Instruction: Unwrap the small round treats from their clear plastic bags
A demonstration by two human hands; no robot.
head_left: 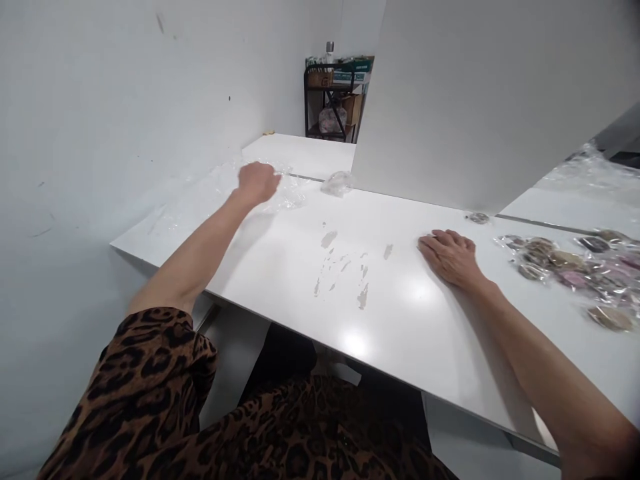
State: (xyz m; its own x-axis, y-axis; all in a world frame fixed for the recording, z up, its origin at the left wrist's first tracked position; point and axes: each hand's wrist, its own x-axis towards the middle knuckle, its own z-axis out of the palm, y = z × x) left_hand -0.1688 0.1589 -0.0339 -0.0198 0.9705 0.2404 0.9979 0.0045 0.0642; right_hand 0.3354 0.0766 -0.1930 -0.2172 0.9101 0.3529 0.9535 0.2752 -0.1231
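A: Start with the hands. What is the left hand (259, 182) doing?
B: Its fingers are curled in, above the far left part of the counter (280, 267). It's slightly blurred, and I can't tell whether anything is gripped inside.
A: And the right hand (450, 255)?
B: Palm down on the counter, fingers loosely bent, grasping nothing that I can see.
A: What lies nearest them?
B: Clear plastic film (293, 195) spreads behind and around the left hand. A crumpled clear bag (338, 184) sits to its right, by the foot of an upright white panel (450, 100).
A: Near the right hand?
B: One small wrapped packet (479, 218) just beyond it, close to the panel's base. Further right, a cluster of wrapped packets (565, 260), beige, pink and dark, in shiny clear wrap.
A: Between the hands?
B: Greyish patches (363, 293) on the white surface.
A: Farthest out?
B: A dark-framed shelf (306, 100) with boxes, past the panel's left edge.
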